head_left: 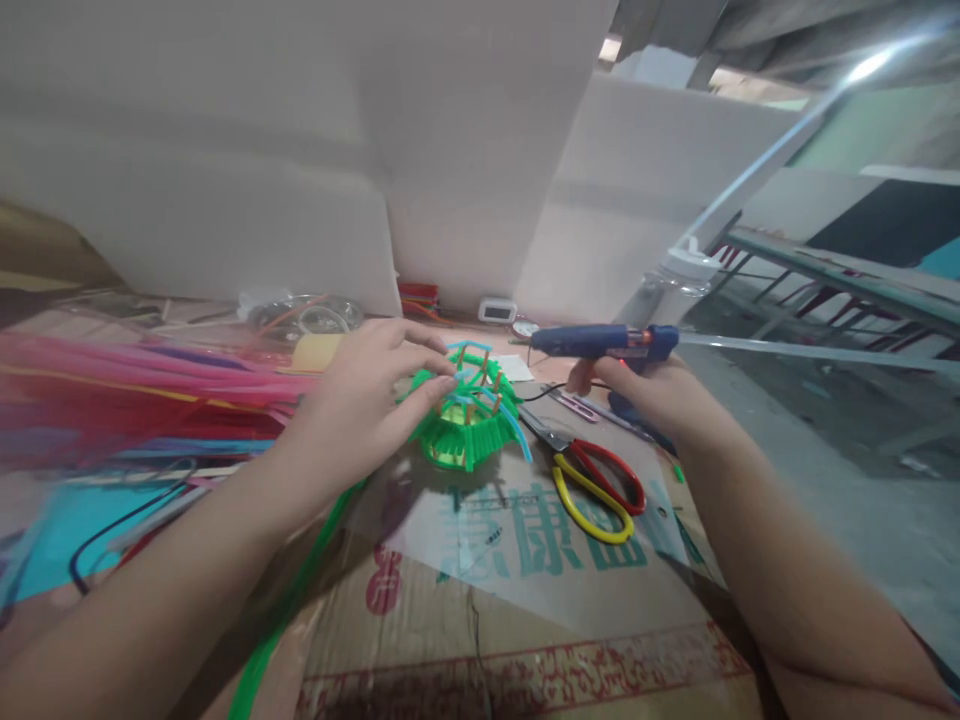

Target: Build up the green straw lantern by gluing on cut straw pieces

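Green, ridged craft piece (472, 443) with brown posts and pale blue strips sits at centre on printed cardboard (390, 640), perhaps laid to protect the table. The left hand (382, 385) curves over its left side, probably steadying it; I cannot tell whether thumb and fingers pinch anything. The right hand (652, 390) wraps around a blue glue gun (577, 341), nozzle leftward, apart from the piece. Scissors (579, 452) lie between, seemingly for easy reach.

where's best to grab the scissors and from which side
By the red loop and yellow loop, I'd judge, coming from the near right: the scissors lie with both loops nearer the wearer, while the blades point away towards the green piece. The right hand holds the blue glue gun.
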A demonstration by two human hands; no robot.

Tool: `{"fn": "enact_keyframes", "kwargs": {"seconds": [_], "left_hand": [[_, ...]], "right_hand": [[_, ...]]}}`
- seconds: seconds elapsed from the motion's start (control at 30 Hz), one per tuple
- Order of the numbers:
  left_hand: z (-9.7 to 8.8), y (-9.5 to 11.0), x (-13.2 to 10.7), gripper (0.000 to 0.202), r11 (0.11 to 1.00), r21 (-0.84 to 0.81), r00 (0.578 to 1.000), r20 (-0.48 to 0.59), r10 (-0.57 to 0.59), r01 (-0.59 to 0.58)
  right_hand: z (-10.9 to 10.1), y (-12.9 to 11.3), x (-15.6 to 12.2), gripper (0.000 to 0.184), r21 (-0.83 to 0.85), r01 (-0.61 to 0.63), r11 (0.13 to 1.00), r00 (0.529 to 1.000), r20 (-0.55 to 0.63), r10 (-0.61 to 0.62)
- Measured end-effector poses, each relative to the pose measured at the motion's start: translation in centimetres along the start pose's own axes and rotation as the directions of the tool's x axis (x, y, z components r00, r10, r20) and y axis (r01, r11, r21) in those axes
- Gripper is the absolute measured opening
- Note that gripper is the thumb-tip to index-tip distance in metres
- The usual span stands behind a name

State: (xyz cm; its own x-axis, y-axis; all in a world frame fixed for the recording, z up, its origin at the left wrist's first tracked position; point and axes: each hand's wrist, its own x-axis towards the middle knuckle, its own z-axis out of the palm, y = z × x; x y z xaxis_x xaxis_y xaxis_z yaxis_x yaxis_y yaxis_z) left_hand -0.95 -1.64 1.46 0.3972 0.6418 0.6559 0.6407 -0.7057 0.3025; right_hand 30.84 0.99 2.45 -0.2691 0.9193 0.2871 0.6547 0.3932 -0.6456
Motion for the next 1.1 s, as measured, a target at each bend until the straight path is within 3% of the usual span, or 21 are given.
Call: {"fn": "enact_keyframes", "kwargs": {"seconds": [0.17,0.3,0.5,0.67,0.77,0.9,1.03,1.1], "left_hand": [[-1.3,0.5,-0.2,0.018,0.998,0.017,0.996,-0.065,-0.064,0.065],[-1.8,0.3,-0.3,0.016,0.998,0.017,0.993,-0.096,-0.065,0.067],[-2.2,0.1,-0.2,0.017,0.997,0.028,0.991,-0.112,-0.074,0.078],[-2.6,0.1,-0.2,0.022,0.991,0.056,0.989,-0.086,-0.118,0.123],[-2.6,0.2,-0.2,0.022,0.992,0.063,0.992,-0.075,-0.101,0.106],[-2.6,0.6,-0.1,0.024,0.994,0.076,0.997,-0.043,-0.071,0.074],[-2.5,1.3,0.0,0.025,0.994,0.101,1.0,-0.009,-0.03,0.03],[-2.4,1.6,0.1,0.025,0.994,0.106,1.0,0.026,-0.008,0.006]], "right_hand": [[1.7,4.2,1.8,0.035,-0.125,-0.174,0.977,0.984,-0.063,0.167],[3.3,6.7,4.2,0.033,-0.144,-0.232,0.962,0.972,-0.004,0.234],[5.5,8.5,7.7,0.024,-0.122,-0.275,0.954,0.961,0.005,0.278],[6.6,9.3,8.1,0.027,-0.16,-0.295,0.942,0.953,0.022,0.302],[5.8,9.3,7.5,0.033,-0.207,-0.275,0.939,0.958,0.019,0.285],[3.0,8.3,5.3,0.034,-0.304,-0.277,0.911,0.96,-0.056,0.273],[0.0,5.0,2.4,0.034,-0.373,-0.272,0.887,0.958,-0.194,0.212],[-0.4,2.3,0.9,0.032,-0.328,-0.196,0.924,0.952,-0.291,0.099]]}}
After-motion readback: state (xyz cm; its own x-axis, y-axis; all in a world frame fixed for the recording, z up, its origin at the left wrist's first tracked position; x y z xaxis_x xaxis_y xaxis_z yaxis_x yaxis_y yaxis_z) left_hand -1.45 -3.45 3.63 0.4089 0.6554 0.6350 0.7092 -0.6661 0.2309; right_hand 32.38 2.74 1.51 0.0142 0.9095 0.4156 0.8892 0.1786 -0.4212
